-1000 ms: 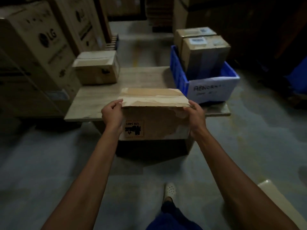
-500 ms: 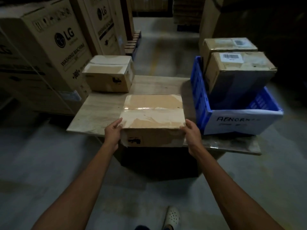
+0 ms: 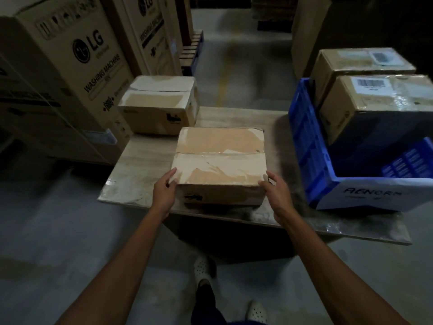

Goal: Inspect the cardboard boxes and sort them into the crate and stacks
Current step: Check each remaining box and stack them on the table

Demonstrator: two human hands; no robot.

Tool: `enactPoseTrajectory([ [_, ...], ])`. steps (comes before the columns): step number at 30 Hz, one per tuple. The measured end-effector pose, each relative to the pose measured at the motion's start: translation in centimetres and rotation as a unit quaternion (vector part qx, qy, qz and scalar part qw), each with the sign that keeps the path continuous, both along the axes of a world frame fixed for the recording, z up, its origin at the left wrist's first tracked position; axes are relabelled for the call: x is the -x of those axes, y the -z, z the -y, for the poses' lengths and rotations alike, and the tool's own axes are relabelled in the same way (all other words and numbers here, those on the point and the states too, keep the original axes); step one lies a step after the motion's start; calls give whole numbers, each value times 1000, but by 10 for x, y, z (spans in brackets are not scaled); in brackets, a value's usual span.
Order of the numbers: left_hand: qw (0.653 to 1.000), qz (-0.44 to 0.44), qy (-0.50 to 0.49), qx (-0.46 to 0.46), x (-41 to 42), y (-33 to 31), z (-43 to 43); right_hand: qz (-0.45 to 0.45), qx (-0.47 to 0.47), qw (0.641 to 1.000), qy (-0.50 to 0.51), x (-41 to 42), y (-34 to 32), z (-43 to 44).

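Note:
A taped cardboard box with a scuffed, torn top rests on the low wooden table near its front edge. My left hand grips its near left corner and my right hand grips its near right corner. A second cardboard box sits at the table's back left. On the right end stands a blue crate with a white label reading "ABNORM…", holding two cardboard boxes, the nearer with a barcode label and another behind it.
Tall LG washing machine cartons stand along the left, close to the table. Concrete floor runs ahead between the stacks. My feet in white shoes are below the table's front edge. Dark stacks fill the far right.
The box was held up in front of the table; it has moved forward and down onto the tabletop. I have stepped closer, so table and crate look larger.

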State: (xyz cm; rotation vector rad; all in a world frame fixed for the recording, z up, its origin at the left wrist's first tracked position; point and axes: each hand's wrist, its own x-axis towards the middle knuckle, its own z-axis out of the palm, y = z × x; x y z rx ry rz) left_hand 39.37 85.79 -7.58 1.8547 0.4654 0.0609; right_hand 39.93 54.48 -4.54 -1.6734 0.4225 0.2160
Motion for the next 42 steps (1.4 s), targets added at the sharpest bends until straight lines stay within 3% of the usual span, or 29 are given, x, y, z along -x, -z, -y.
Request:
enactPoseTrajectory([
  [6,998,-7,65,-22,-30,-2,-29,6,104,994,39,-28,-3,-31],
  [11,961,38,160,-223,-62,-10,-50,96,353,928,-66,-48,-16,-60],
  [14,910,70,267,-308,-93,-25,-49,154,383,885,-215,-75,-27,-92],
  [19,800,-55,431,-412,-128,-17,-37,57,488,770,-408,-120,-18,-138],
  [22,755,-56,445,-478,-127,-3,-37,12,512,731,-450,-125,0,-145],
  [29,729,-114,467,-488,-135,-23,-27,4,515,713,-476,-129,2,-144],
  [33,721,-127,474,-489,-166,-52,-18,0,480,724,-495,-146,-25,-139],
  [38,683,-170,520,-484,-191,-48,-14,-41,522,675,-519,-173,-36,-152],
  [42,679,-167,518,-492,-192,-42,-13,-66,537,656,-526,-181,-34,-162],
])
